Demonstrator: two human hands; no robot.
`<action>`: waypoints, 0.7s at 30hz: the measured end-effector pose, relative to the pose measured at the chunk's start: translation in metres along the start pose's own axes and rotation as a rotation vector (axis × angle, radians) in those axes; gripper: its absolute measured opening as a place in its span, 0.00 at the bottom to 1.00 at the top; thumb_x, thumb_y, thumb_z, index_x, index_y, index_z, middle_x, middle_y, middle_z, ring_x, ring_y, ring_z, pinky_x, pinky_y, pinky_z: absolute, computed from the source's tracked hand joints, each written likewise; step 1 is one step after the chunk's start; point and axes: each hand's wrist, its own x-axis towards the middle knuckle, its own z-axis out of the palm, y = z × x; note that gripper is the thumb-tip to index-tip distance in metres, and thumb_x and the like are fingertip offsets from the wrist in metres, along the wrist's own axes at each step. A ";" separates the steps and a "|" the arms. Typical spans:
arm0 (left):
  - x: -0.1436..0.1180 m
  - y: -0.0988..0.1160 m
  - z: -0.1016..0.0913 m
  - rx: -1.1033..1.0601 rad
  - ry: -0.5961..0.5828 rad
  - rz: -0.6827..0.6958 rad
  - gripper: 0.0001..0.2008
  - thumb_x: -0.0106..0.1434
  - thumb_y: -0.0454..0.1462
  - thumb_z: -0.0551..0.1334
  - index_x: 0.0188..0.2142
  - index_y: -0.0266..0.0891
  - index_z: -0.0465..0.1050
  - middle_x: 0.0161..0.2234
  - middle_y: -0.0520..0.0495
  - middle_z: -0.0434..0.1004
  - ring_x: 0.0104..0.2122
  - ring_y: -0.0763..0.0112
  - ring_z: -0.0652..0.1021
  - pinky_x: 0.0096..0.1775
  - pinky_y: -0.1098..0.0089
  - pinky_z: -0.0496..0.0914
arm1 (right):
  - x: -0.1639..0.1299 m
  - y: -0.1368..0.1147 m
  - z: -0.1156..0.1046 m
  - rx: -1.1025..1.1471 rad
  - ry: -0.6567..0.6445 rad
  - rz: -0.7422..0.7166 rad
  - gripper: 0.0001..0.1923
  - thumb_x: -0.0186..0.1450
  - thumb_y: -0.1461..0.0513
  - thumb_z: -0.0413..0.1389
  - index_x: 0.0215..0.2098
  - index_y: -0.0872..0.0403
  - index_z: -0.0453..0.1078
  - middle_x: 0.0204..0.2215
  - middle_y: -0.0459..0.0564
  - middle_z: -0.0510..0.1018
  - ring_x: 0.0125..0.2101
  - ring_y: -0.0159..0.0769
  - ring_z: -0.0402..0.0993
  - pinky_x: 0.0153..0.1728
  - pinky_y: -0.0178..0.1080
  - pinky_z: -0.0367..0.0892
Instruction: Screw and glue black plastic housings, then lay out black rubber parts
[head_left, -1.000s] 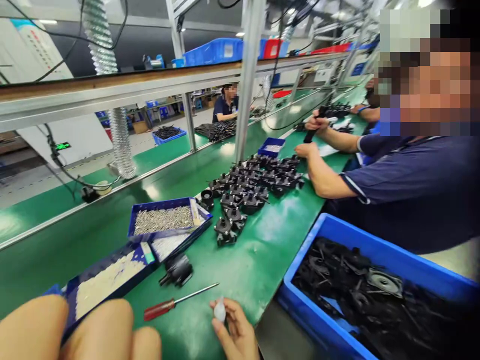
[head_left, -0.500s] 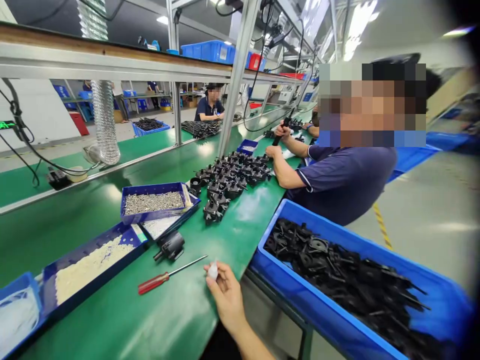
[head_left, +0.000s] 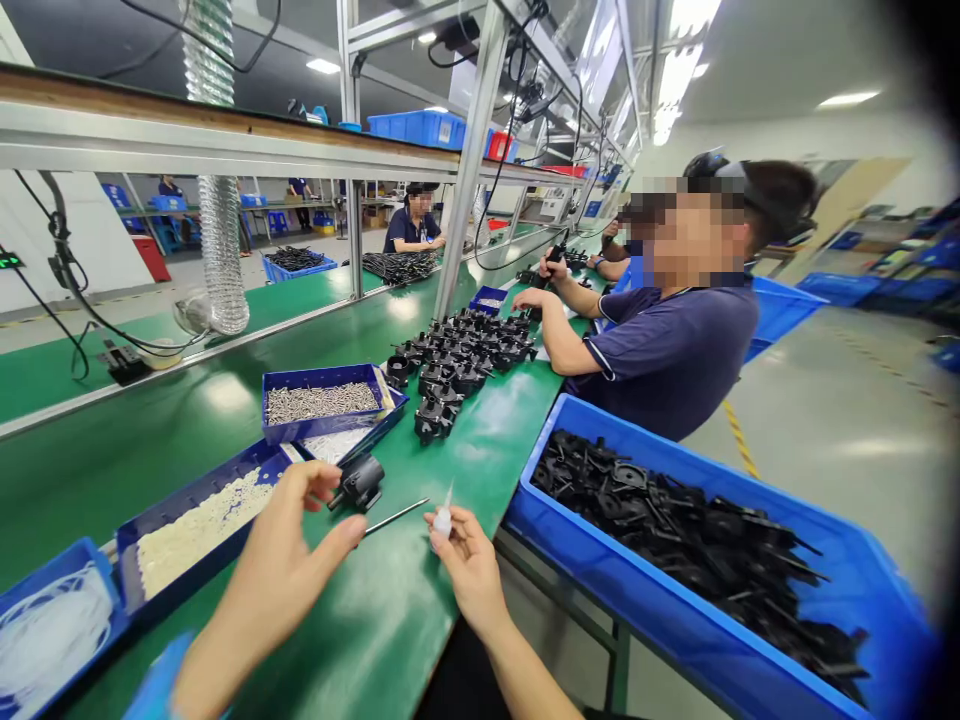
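Pointing tip-up, white tapered piece [head_left: 443,521], long axis near-upright.

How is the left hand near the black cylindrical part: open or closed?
Open: the left hand shows a wide gap between its thumb and its curled fingers.

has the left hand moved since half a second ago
Yes. Out of view then, the left hand has come forward towards the black part on the table, now hiding the screwdriver's handle.
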 end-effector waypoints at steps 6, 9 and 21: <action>0.041 -0.028 0.056 0.312 -0.129 -0.073 0.38 0.55 0.48 0.73 0.61 0.38 0.65 0.59 0.33 0.71 0.58 0.38 0.72 0.60 0.47 0.66 | -0.001 0.002 -0.001 0.028 -0.013 0.026 0.23 0.61 0.48 0.68 0.47 0.52 0.72 0.44 0.56 0.84 0.49 0.44 0.82 0.53 0.44 0.76; 0.046 -0.040 0.071 0.297 -0.181 -0.102 0.33 0.56 0.36 0.70 0.61 0.37 0.67 0.59 0.35 0.73 0.52 0.43 0.78 0.57 0.50 0.70 | 0.000 0.002 -0.001 0.024 -0.015 0.036 0.24 0.61 0.48 0.68 0.47 0.52 0.72 0.45 0.56 0.84 0.49 0.44 0.82 0.53 0.43 0.76; -0.044 -0.011 0.023 -0.317 0.253 0.047 0.26 0.60 0.37 0.68 0.57 0.50 0.63 0.60 0.40 0.72 0.56 0.55 0.78 0.46 0.63 0.80 | 0.001 0.008 -0.005 -0.147 -0.032 0.023 0.23 0.62 0.48 0.67 0.49 0.52 0.73 0.50 0.60 0.83 0.51 0.46 0.81 0.55 0.44 0.76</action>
